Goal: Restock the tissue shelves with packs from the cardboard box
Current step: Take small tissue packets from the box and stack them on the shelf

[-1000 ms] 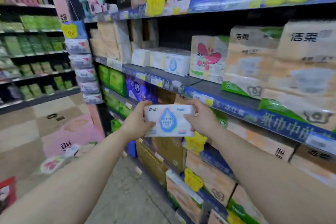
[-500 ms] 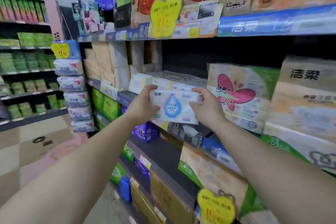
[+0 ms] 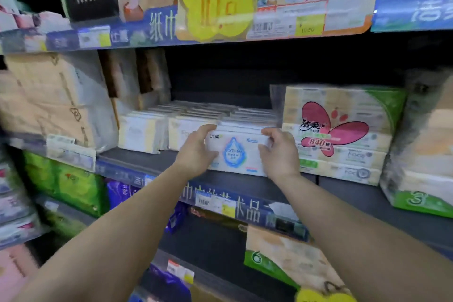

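Head view: a person's two bare arms reach to the middle shelf of a shop aisle.
Tissue pack: a white tissue pack with a blue droplet print stands upright at the front of the shelf, against the row of white packs behind it (that row runs back into the dark of the shelf).
Left hand: the left hand grips the pack's left end, thumb curled over the top corner, fingers wrapped on the side.
Right hand: the right hand grips the right end, fingertips curled over the top edge.
Neighbours: just right of the pack sits a bundle with a pink butterfly print; to the left stand tan wrapped bundles.
Above: a yellow price tag hangs from the upper shelf edge (its digits are blurred).
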Demonstrator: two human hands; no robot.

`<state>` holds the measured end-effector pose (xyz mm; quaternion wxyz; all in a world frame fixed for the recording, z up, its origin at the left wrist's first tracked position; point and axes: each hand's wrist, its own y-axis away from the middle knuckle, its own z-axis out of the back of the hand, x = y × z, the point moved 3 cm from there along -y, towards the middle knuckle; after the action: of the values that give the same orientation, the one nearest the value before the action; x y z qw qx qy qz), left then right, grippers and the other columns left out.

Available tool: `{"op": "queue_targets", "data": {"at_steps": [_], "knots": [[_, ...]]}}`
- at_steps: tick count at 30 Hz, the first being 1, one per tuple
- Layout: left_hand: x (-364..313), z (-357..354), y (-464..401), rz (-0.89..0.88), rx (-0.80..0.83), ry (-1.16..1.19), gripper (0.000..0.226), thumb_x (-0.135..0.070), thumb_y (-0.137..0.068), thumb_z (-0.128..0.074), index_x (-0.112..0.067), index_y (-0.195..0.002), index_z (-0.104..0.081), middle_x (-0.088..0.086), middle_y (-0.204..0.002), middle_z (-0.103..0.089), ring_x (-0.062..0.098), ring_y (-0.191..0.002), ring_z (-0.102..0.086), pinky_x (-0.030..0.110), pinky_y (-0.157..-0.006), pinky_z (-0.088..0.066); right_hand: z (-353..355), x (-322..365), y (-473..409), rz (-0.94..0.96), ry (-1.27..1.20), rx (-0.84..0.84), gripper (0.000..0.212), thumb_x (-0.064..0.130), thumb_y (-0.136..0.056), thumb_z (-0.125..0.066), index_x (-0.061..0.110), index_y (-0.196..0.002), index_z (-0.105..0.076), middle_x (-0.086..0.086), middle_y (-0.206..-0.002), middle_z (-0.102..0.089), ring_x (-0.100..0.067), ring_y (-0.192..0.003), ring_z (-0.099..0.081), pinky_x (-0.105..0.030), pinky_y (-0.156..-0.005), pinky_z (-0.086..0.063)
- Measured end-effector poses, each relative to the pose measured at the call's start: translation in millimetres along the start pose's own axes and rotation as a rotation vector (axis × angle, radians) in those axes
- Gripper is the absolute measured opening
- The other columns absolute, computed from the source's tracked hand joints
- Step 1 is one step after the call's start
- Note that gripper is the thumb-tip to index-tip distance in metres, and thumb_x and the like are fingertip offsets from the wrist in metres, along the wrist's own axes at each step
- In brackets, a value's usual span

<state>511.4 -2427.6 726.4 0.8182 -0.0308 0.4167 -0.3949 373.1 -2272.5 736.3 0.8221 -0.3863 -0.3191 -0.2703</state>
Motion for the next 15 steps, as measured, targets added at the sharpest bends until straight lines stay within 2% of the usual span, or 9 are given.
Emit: {"op": "queue_targets", "data": {"at_steps": [2,4,8,12,15], "knots": [[7.8,-6.5,-7.5,-0.035,0.034,0.012,0.068,-0.019,-0.084,-0.072,-0.042,-0.137,-0.037,0.004,-0.141,-0.038,0.023,-0.11,-0.055,0.036,-0.095,-0.049,-4.1,-1.3,-1.0,-0.039,0.013,-0.061,0.04,0.008,-0.09,-0.058,0.016,-0.129,-0.054,-0.01,-0.126,-0.047,-0.022,-0.11,-0.054,-0.015,-0.087,-0.031],[15.0,-11.3,-12.5,-0.049,0.071,0.037,0.076,-0.018,-0.081,-0.076,-0.037,-0.141,-0.035,0.006,-0.143,-0.034,0.025,-0.118,-0.05,0.029,-0.099,-0.04,-7.4,-2.2,1.7,-0.076,0.048,-0.106,0.05,0.01,-0.087,-0.063,0.017,-0.134,-0.048,-0.011,-0.127,-0.046,-0.025,-0.111,-0.054,-0.021,-0.089,-0.036],[14.4,-15.5,-19.2,-0.098,0.188,0.086,0.089,-0.012,-0.08,-0.076,-0.036,-0.147,-0.024,0.001,-0.148,-0.038,0.021,-0.125,-0.044,0.022,-0.088,-0.035,-14.8,-3.1,5.8,-0.149,0.111,-0.104,0.071,0.016,-0.081,-0.072,0.021,-0.142,-0.035,-0.011,-0.13,-0.049,-0.026,-0.114,-0.054,-0.033,-0.092,-0.045],[8.1,-20.5,-22.8,-0.137,0.184,0.05,0.094,-0.013,-0.08,-0.075,-0.038,-0.15,-0.017,0.004,-0.145,-0.042,0.024,-0.12,-0.05,0.024,-0.086,-0.039,-17.9,-4.1,7.5,-0.16,0.136,-0.15,0.072,0.016,-0.083,-0.069,0.025,-0.144,-0.033,-0.006,-0.134,-0.051,-0.025,-0.119,-0.053,-0.034,-0.091,-0.047],[10.6,-24.0,-20.4,-0.151,0.225,0.024,0.102,-0.016,-0.078,-0.077,-0.04,-0.151,-0.009,0.007,-0.145,-0.041,0.024,-0.12,-0.048,0.03,-0.095,-0.042,-18.1,-5.8,9.9,-0.187,0.218,-0.134,0.073,0.019,-0.084,-0.068,0.028,-0.146,-0.028,-0.006,-0.135,-0.05,-0.026,-0.119,-0.053,-0.034,-0.089,-0.045]]}}
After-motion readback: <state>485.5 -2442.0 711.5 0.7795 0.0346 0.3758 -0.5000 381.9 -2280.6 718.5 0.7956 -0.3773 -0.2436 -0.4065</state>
